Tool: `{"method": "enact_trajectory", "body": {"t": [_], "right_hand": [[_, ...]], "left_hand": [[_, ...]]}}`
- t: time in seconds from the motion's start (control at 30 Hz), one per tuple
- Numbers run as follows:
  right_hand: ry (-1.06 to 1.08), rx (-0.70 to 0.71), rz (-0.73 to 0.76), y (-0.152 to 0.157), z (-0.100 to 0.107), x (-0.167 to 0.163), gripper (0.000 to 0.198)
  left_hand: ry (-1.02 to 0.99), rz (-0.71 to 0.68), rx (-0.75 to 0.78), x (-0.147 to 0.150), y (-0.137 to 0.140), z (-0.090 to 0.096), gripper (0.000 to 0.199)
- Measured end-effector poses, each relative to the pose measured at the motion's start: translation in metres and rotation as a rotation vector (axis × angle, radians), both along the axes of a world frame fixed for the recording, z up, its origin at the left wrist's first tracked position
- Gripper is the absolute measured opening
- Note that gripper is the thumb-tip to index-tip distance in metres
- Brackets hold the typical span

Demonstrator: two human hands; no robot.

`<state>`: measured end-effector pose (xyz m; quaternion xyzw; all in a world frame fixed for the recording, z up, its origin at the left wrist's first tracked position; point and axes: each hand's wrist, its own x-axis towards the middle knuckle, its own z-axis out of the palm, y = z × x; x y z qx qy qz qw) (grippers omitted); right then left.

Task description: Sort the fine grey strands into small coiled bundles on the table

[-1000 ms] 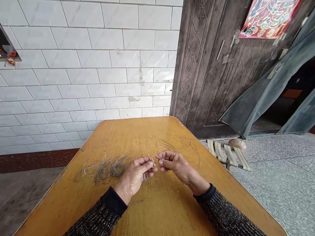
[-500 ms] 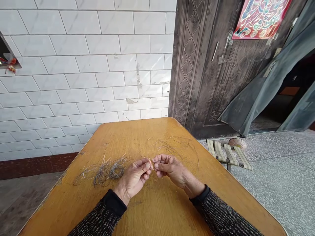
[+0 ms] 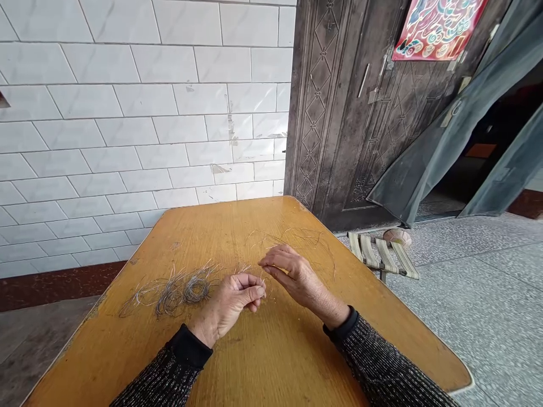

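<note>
Head view: pinching hair-fine wire (image 3: 262,281) in left hand (image 3: 229,305), thumb against fingers, frame centre. With right hand (image 3: 296,278) just to right, fingers nearly together, cannot tell if gripping. Left of centre: grey wire coils (image 3: 197,289), tangled. Above right hand: loose coppery strands (image 3: 317,236), curling across wooden table (image 3: 275,362).

Your right hand (image 3: 299,281) is lifting up and away from your left hand (image 3: 233,302), its fingers straightening out of their curled pinch and the fingertips of the two hands no longer nearly meeting. Your view is swinging a little to the right, bringing the table's near right corner (image 3: 458,374) into sight and pushing the dark niche (image 3: 3,101) almost off the left edge
</note>
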<state>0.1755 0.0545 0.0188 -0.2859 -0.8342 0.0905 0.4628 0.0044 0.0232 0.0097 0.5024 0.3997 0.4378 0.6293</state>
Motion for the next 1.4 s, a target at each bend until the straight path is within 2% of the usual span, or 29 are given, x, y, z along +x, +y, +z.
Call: {"method": "enact_trajectory", "body": {"t": [0.43,0.57,0.73,0.87,1.03,1.4], "right_hand": [[0.024,0.058,-0.077,-0.001,-0.004,-0.001,0.023],[-0.064,0.029,-0.087,-0.003,-0.001,0.001,0.019],[-0.292,0.217,-0.194,-0.006,0.000,-0.003,0.017],[-0.413,0.359,-0.249,-0.006,-0.003,-0.007,0.013],[-0.454,0.387,-0.295,-0.005,-0.006,-0.007,0.010],[-0.483,0.424,-0.379,-0.008,-0.012,-0.011,0.020]], "left_hand": [[-0.128,0.032,-0.150,-0.002,0.004,-0.003,0.025],[-0.087,0.111,-0.101,-0.003,0.005,-0.005,0.022],[0.112,0.170,0.056,0.000,0.003,-0.002,0.012],[0.125,0.161,0.086,0.002,0.001,0.000,0.015],[0.041,0.166,0.064,0.000,0.002,-0.004,0.018],[-0.072,0.198,-0.005,0.002,0.001,-0.004,0.023]]}}
